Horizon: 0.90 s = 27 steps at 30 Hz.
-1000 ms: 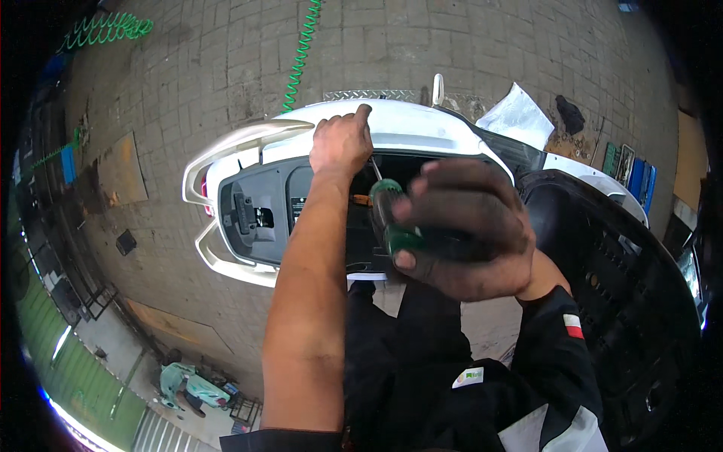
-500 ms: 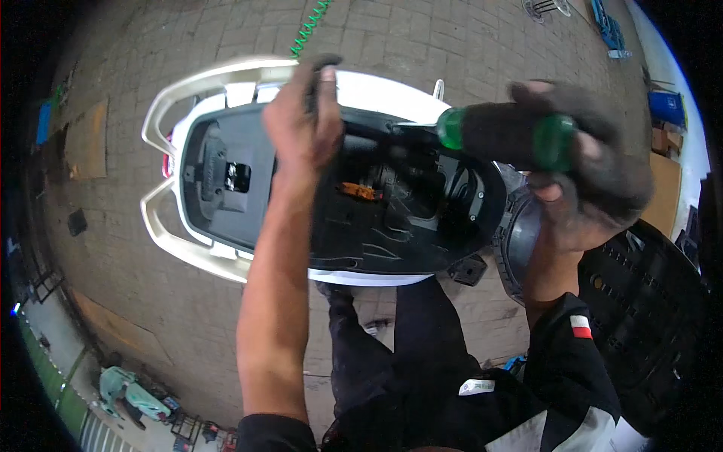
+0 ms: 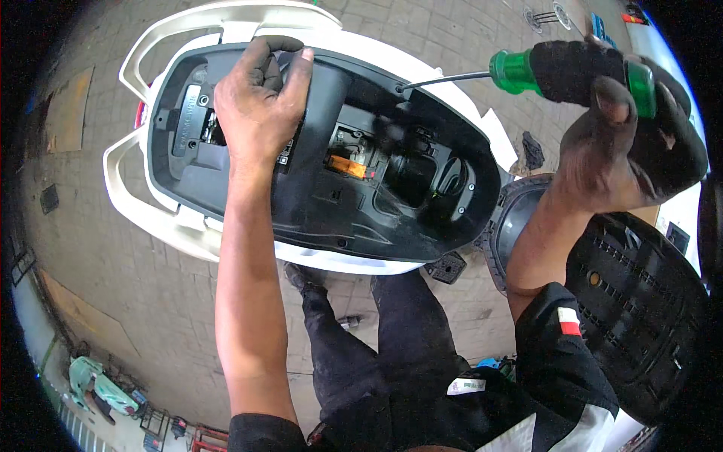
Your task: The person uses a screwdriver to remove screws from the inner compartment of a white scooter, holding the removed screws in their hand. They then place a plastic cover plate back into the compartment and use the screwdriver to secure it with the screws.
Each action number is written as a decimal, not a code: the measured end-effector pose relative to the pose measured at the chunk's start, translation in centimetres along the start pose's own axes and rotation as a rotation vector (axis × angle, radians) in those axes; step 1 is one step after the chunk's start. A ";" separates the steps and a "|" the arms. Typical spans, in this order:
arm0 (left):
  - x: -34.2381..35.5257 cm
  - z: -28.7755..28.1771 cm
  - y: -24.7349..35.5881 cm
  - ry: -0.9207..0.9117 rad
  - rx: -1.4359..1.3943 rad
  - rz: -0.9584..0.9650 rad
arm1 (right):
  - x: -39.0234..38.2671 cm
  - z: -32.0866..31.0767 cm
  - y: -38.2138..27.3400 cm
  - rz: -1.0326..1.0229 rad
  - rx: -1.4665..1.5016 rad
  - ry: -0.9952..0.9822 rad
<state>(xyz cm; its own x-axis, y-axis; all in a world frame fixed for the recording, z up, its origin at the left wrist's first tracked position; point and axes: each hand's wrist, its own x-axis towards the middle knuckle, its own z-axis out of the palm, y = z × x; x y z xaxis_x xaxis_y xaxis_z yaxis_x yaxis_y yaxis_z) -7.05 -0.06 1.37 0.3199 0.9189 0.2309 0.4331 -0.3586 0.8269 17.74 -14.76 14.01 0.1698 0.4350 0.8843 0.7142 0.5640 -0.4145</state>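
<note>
The black storage tub [image 3: 305,207] at centre lies uncovered but screw work looks unfinished: your right hand [image 3: 629,143] clamps the green screwdriver [image 3: 514,71] at upper right, tip at the tub's rim, while your left hand [image 3: 263,109] curls upper left, its hold unclear

Storage bin [image 3: 361,233] in the middle, grab rails [image 3: 241,13] out left, seat [image 3: 640,324] off to the right, and a screwdriver [image 3: 512,73] pointing in at the far rim!
</note>
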 end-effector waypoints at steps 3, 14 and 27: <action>0.1 -0.1 0.5 -0.086 0.100 0.074 | 0.0 -1.4 1.1 0.020 -0.040 -0.015; -0.1 0.4 1.0 -0.177 0.234 0.183 | -2.5 2.3 0.7 0.308 0.247 0.366; -0.1 0.5 1.2 -0.197 0.307 0.211 | -0.8 6.3 2.5 0.338 0.914 0.321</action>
<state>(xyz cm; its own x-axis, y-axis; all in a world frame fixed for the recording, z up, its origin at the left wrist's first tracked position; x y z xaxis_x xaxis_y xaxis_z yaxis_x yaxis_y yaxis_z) -6.13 -0.67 2.03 0.5703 0.7818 0.2521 0.5624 -0.5953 0.5739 15.06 -9.26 10.97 0.5352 0.5380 0.6512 -0.1725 0.8243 -0.5392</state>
